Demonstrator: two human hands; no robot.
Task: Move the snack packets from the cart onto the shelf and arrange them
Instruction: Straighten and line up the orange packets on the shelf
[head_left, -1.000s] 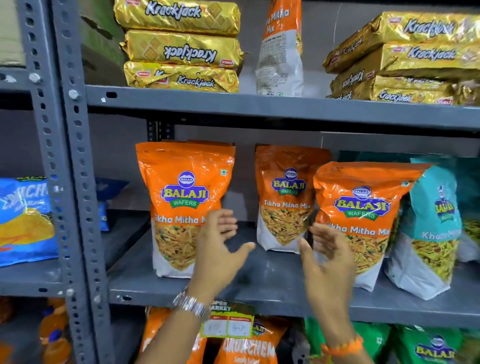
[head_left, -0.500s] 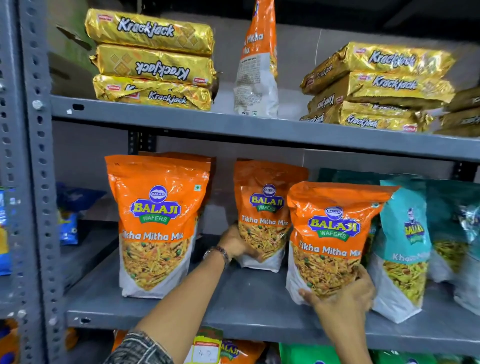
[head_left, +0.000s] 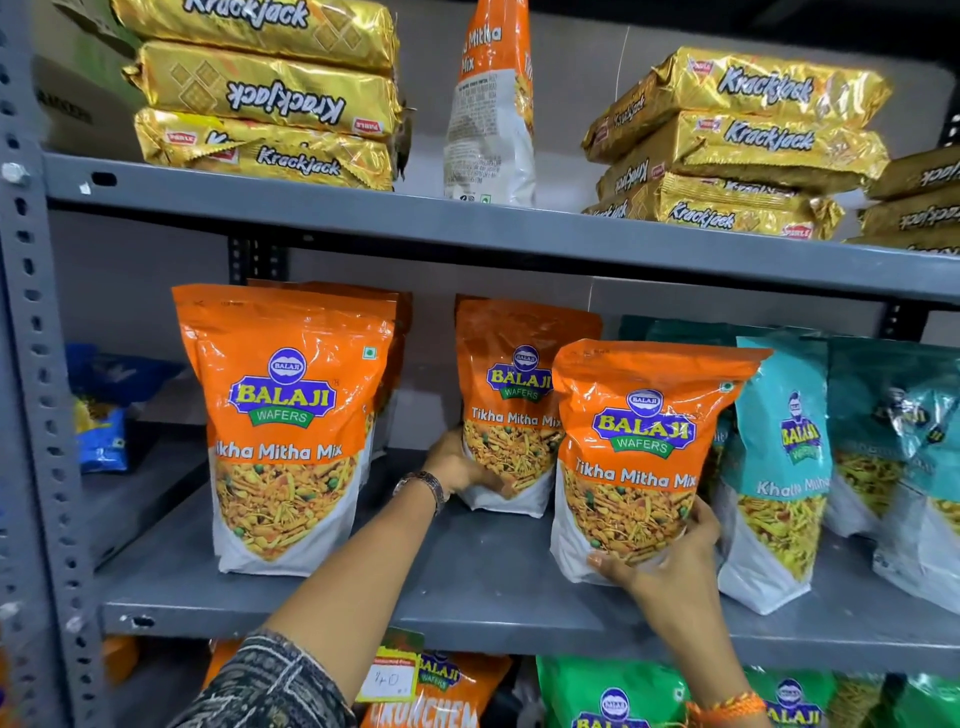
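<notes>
Two hands are arranging orange snack packets on the grey metal shelf (head_left: 467, 587). The left hand (head_left: 457, 470) cups the lower edge of the rear packet (head_left: 514, 405), set back on the shelf; the right hand (head_left: 670, 551) grips the bottom of the front packet (head_left: 639, 457), which stands tilted near the shelf's front. Next, I judge, both want straightening into a row beside the upright left packet (head_left: 285, 426). Teal packets (head_left: 784, 457) crowd the right; gold biscuit packs (head_left: 270, 98) sit above. No cart is visible.

Both hands off air, now on packets: left hand (head_left: 460, 467) grips rear orange packet (head_left: 514, 410); right hand (head_left: 670, 551) clasps front orange packet (head_left: 639, 457), now standing straighter.
</notes>
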